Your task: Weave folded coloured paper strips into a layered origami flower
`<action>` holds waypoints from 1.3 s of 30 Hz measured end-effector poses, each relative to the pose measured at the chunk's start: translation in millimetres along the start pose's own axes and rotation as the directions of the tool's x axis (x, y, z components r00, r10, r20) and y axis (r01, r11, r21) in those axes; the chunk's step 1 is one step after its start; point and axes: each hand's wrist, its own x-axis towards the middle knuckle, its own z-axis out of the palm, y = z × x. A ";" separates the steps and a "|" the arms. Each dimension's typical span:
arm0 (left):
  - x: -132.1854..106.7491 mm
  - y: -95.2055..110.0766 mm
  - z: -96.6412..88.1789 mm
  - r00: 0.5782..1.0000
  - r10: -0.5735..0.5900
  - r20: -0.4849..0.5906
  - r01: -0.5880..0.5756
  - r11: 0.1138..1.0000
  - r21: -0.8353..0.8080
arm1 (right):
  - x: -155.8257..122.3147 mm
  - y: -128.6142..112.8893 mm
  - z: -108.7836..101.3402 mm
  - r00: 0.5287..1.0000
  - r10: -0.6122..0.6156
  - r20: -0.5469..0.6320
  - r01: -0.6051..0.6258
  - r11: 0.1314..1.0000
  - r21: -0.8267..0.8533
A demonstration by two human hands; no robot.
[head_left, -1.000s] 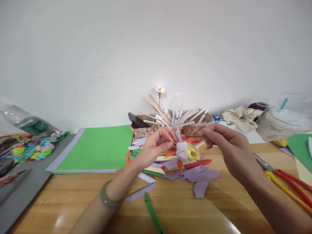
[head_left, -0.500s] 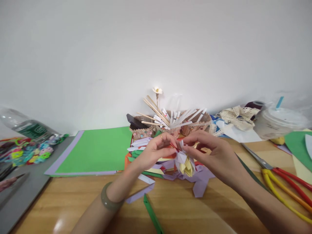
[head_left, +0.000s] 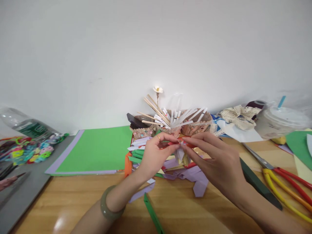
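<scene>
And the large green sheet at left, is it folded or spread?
Spread flat: the green sheet shows one broad surface, with no crease visible.

Tabletop [head_left: 70, 200] before the green sheet [head_left: 97, 149] is free — baskets [head_left: 196, 129] block beyond the right hand [head_left: 219, 157], scissors [head_left: 269, 168] beside it.

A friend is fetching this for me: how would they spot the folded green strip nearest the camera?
Start at the wooden tabletop, then the bangle on the left wrist. To its right lies the folded green strip, running to the picture's bottom edge, apart from the heaped green strips beyond.
</scene>
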 end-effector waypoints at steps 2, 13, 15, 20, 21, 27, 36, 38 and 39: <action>0.3 -0.1 -0.1 1.000 0.005 -0.007 -0.005 1.000 0.009 | 0.1 0.4 0.7 1.000 0.005 0.000 -0.005 1.000 0.003; 4.2 -1.2 -11.2 0.982 0.047 0.182 -0.054 0.998 0.036 | 5.1 2.5 -3.2 0.995 0.056 0.083 -0.060 0.997 0.044; 5.0 -2.2 -13.9 0.973 0.015 0.229 -0.024 0.999 0.039 | 5.1 3.1 -3.8 0.992 0.068 0.107 -0.075 0.995 0.063; 5.4 -3.9 -14.2 0.965 -0.009 0.262 0.002 1.000 0.029 | 1.1 2.9 -3.1 0.997 0.032 0.073 -0.034 0.999 0.038; 5.3 -4.0 -13.7 0.965 -0.003 0.262 -0.003 1.000 0.025 | 0.5 2.7 -2.8 0.997 0.026 0.076 -0.028 0.999 0.030; 4.2 -4.5 -12.0 0.962 0.054 0.267 -0.057 0.998 0.005 | 0.8 1.7 -0.5 0.997 0.031 0.074 -0.032 0.999 0.009; 2.2 -0.1 -12.9 0.917 0.262 0.302 -0.312 0.941 0.134 | -1.3 1.7 -1.9 0.997 -0.050 0.060 0.052 0.998 -0.036; 2.6 0.9 -12.7 0.900 0.325 0.291 -0.386 0.905 0.182 | -2.2 1.8 -2.1 0.997 -0.058 0.052 0.060 0.997 -0.043; 2.8 0.9 -12.4 0.901 0.337 0.274 -0.395 0.897 0.196 | -2.6 1.9 -2.0 0.997 -0.062 0.045 0.064 0.997 -0.047</action>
